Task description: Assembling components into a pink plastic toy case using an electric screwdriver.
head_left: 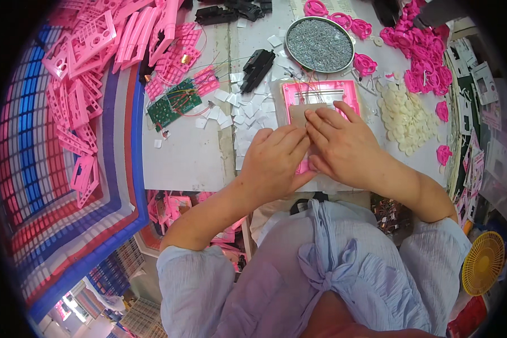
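Note:
A pink plastic casing lies in front of me at the table's near edge, with thin wires fanning out at its far side. On it sits a flat brown piece, partly under my fingers. My left hand is closed at the casing's left side, its fingers bent together and its thumb along the near edge. From the right, my right hand presses its fingertips on the brown piece, with its thumb by the casing's near side. Both hands hide much of the casing's middle.
A round tray of small screws stands beyond the casing. Right of it are cream discs and pink rings. Leftward lie white squares, a black part, green circuit boards and piled pink frames.

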Demonstrator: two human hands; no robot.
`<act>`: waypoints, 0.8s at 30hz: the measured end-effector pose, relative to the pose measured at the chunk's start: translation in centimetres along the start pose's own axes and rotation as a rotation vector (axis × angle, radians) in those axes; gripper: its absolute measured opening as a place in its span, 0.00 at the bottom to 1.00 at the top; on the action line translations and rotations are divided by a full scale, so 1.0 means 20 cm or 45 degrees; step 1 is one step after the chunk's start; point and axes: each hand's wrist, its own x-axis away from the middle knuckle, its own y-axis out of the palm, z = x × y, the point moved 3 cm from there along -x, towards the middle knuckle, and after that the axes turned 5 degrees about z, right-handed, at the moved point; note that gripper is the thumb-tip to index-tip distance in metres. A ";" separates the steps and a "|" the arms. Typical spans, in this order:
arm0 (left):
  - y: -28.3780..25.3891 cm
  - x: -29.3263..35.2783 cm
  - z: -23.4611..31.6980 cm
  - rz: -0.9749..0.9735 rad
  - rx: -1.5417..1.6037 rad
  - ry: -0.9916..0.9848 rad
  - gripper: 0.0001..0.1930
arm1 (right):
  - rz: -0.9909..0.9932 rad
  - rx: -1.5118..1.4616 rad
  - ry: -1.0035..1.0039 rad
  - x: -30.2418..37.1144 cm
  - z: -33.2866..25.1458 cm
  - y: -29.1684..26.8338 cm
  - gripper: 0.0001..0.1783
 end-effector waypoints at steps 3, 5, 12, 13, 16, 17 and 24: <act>0.00 0.01 0.01 0.037 -0.050 0.065 0.31 | 0.110 -0.086 -0.042 -0.01 0.02 -0.01 0.32; 0.00 0.01 0.00 0.005 -0.071 0.095 0.29 | 0.246 -0.099 -0.079 -0.02 0.01 0.01 0.30; -0.20 -0.25 -0.24 -0.308 0.375 -0.078 0.16 | 0.101 -0.049 -0.036 -0.03 0.02 0.01 0.33; -0.22 -0.32 -0.32 -0.324 0.466 -0.178 0.14 | 0.105 -0.027 -0.053 -0.03 0.01 0.01 0.33; -0.12 -0.63 -0.50 0.142 0.110 -0.188 0.10 | 0.087 0.033 -0.050 -0.04 -0.01 0.01 0.34; -0.06 -0.73 -0.53 0.191 0.056 -0.175 0.09 | 0.079 0.054 -0.047 -0.03 -0.02 0.00 0.34; 0.16 -1.01 -0.53 -0.138 -0.519 0.127 0.07 | 0.219 -0.034 -0.039 0.00 -0.01 0.04 0.29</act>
